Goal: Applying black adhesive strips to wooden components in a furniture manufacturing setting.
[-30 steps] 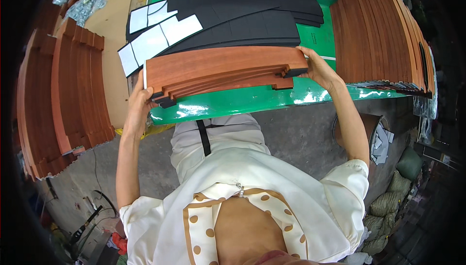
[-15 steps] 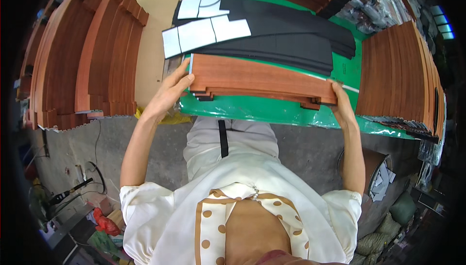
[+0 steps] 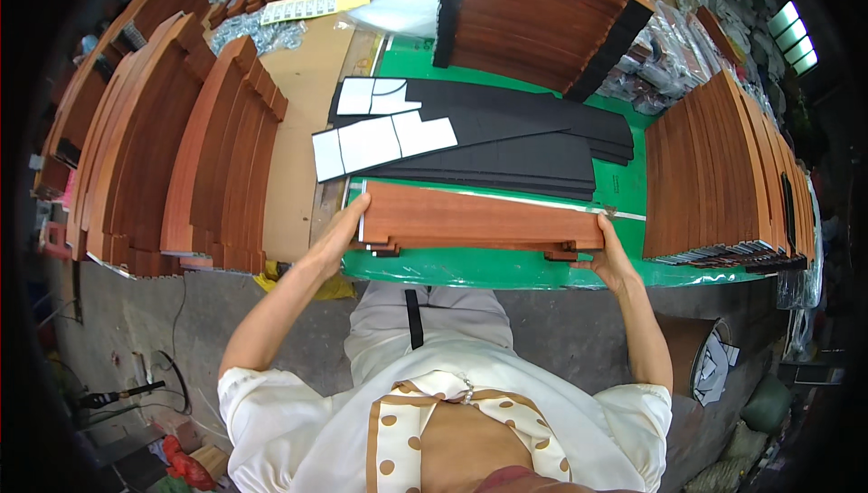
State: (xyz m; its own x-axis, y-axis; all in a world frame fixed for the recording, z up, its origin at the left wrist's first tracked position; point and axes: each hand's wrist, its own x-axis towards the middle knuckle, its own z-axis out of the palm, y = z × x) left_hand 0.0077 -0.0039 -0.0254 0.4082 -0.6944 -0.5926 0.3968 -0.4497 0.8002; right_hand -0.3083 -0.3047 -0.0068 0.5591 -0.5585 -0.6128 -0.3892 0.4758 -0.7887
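A few reddish-brown wood-grain panels (image 3: 479, 215), stacked together with notched near edges, are held level over the near part of the green table top (image 3: 452, 272). My left hand (image 3: 344, 233) is closed on their left end. At the opposite end my right hand (image 3: 612, 258) grips the stack, thumb on the outer edge and fingers beneath. Just beyond the panels lie dark sheets (image 3: 506, 154) in a layered pile. Two white cut pieces with dark lines, a larger one (image 3: 384, 145) and a smaller one (image 3: 372, 95), rest on its left part.
Tall rows of similar panels stand at the left (image 3: 217, 159) and right (image 3: 714, 177). A block of panels with black ends (image 3: 533, 28) is at the back. Plastic-wrapped bundles (image 3: 646, 68) lie behind. A bin with white scraps (image 3: 701, 357) stands on the floor at right.
My view has tilted up, so the whole scene sits lower and more of the back shows. Both hands still hold the panels; the fingers of my right hand now show under their end.
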